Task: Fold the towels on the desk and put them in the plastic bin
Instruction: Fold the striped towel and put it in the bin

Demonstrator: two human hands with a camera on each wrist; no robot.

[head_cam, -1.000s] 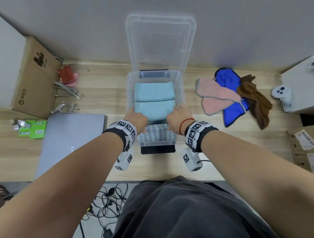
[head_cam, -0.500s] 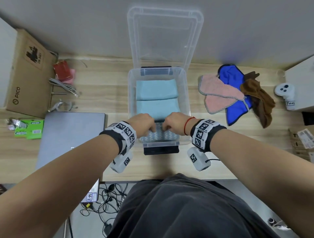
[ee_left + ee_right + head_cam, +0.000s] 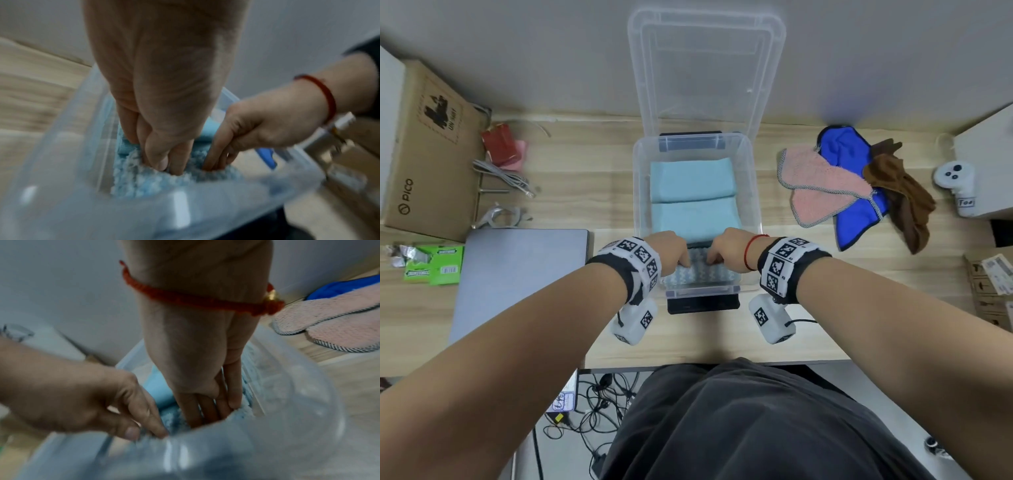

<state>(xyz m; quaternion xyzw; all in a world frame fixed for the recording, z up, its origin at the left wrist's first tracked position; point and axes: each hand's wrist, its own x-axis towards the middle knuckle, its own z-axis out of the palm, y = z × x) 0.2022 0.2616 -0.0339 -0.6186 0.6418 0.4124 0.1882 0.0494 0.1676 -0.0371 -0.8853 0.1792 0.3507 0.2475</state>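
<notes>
A clear plastic bin (image 3: 754, 205) stands open mid-desk, its lid (image 3: 705, 68) leaning on the wall. Two folded light-blue towels (image 3: 691, 178) lie in its far part. A fluffy blue-and-white towel (image 3: 714, 274) fills the near end. My left hand (image 3: 684, 263) and right hand (image 3: 711, 261) are side by side inside the bin, fingers pointing down and pressing into this towel. The left wrist view shows my left fingers (image 3: 162, 160) sunk in the fluffy towel (image 3: 139, 181). The right wrist view shows my right fingers (image 3: 207, 410) pushed into it too. Pink (image 3: 822, 185), blue (image 3: 856, 222) and brown (image 3: 907, 202) towels lie unfolded at the right.
A closed grey laptop (image 3: 517, 274) lies left of the bin, with a cardboard box (image 3: 424, 154), cables (image 3: 503, 178) and green packets (image 3: 431, 263) further left. A white controller (image 3: 955, 185) and boxes sit at the right edge. Cables hang under the desk's front edge.
Both hands have moved from the bin's side walls toward its middle and lower into the near end. They now press on the fluffy towel.
</notes>
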